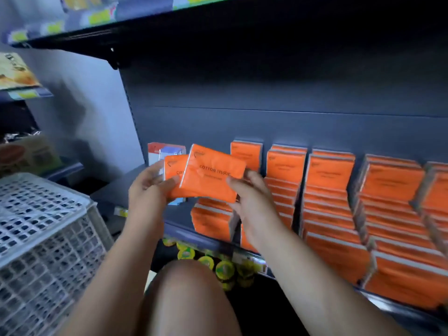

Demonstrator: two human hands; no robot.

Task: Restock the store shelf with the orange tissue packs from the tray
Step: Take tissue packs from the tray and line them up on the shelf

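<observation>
Dark store shelf [114,187]: your left hand [148,187] and right hand [244,197] grip two overlapping orange packs [211,175], just above the leftmost stack [211,219].

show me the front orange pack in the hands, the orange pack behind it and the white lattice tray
front orange pack [213,177]: head view, middle of its printed face
rear orange pack [175,166]: head view, exposed left part of its face
white lattice tray [41,202]: head view, bare lattice top
</observation>
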